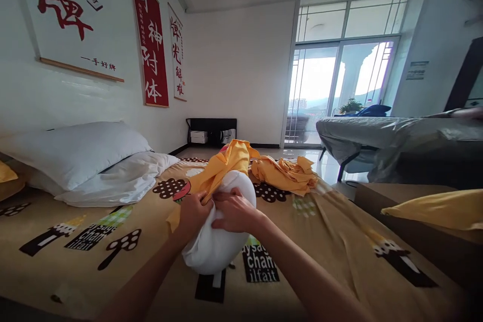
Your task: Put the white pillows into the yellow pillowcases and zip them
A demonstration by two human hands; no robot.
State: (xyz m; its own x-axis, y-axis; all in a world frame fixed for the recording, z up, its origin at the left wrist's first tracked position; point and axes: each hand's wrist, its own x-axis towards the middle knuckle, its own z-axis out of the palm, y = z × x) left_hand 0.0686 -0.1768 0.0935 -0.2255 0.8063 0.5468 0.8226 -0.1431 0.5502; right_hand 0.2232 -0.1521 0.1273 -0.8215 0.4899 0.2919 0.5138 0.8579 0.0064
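Note:
A white pillow (217,249) stands on end on the patterned tan bedsheet (332,241) in front of me. A yellow pillowcase (226,163) drapes over its far end. My left hand (194,211) pinches the yellow pillowcase edge at the pillow's left side. My right hand (236,211) presses on the white pillow's upper face, fingers curled into the fabric beside my left hand.
Two white pillows (83,153) lie stacked at the left by the wall. A crumpled yellow cloth (289,173) sits further up the bed. A second bed under a grey cover (396,133) stands at the right. A yellow pillow (437,209) lies at the right edge.

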